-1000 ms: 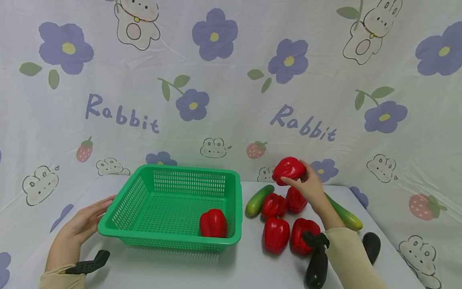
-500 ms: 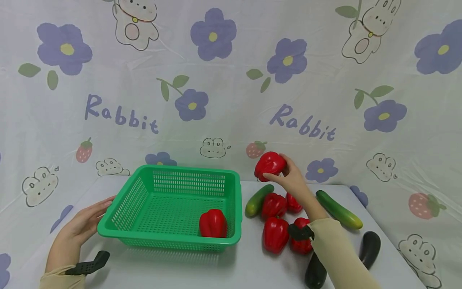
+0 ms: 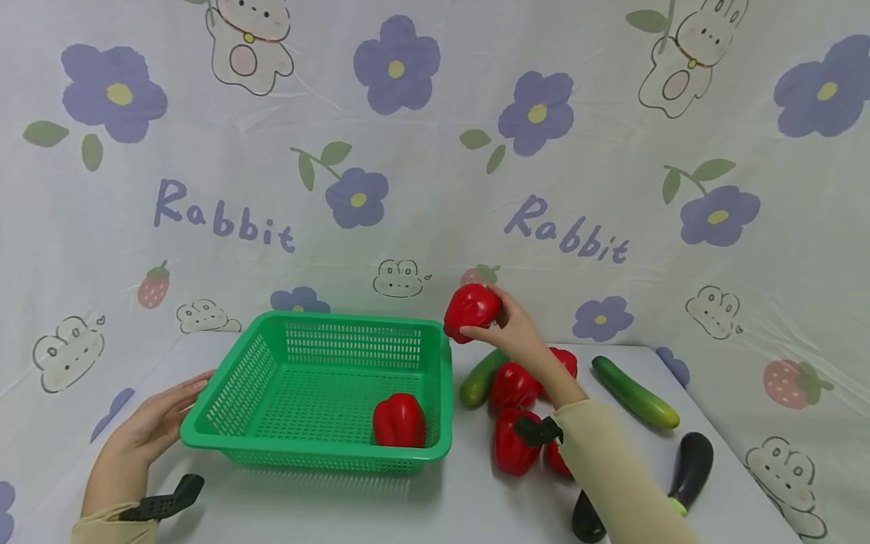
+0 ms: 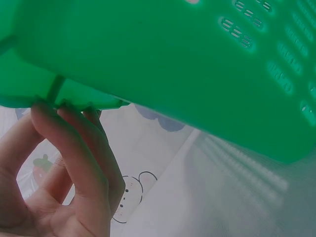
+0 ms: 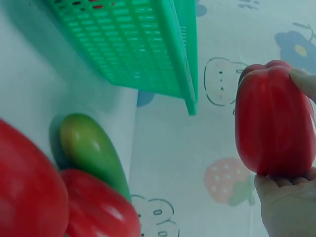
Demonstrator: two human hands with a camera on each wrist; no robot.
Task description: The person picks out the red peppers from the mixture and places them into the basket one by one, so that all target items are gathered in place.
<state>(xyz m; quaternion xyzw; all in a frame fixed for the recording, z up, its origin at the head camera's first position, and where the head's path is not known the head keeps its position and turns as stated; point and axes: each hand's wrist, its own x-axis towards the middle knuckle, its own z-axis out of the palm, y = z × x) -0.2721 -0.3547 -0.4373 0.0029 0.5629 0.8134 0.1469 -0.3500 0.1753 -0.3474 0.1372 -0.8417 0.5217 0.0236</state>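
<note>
Right hand (image 3: 518,326) grips a red pepper (image 3: 472,309) in the air, fingers curled round it, just right of the basket's (image 3: 435,453) far right corner and above the bench (image 3: 381,506). In the wrist view the pepper (image 5: 273,121) sits between fingertip and palm, basket wall (image 5: 163,54) to its left.

Left hand (image 3: 152,423) lies open, straight fingers touching the basket's left rim (wrist view shows fingertips (image 4: 74,111) against the rim's underside).

One pepper in the basket (image 3: 399,420) lies at its near right corner.

Right of the basket on the bench: a cluster of peppers (image 3: 511,385), partly hidden by the right forearm; a cucumber (image 3: 479,376) touching the cluster's left side; a second cucumber (image 3: 635,391) further right, apart from it; an eggplant (image 3: 691,470) near the front right, another dark one (image 3: 587,520) beside the sleeve, mostly hidden.
</note>
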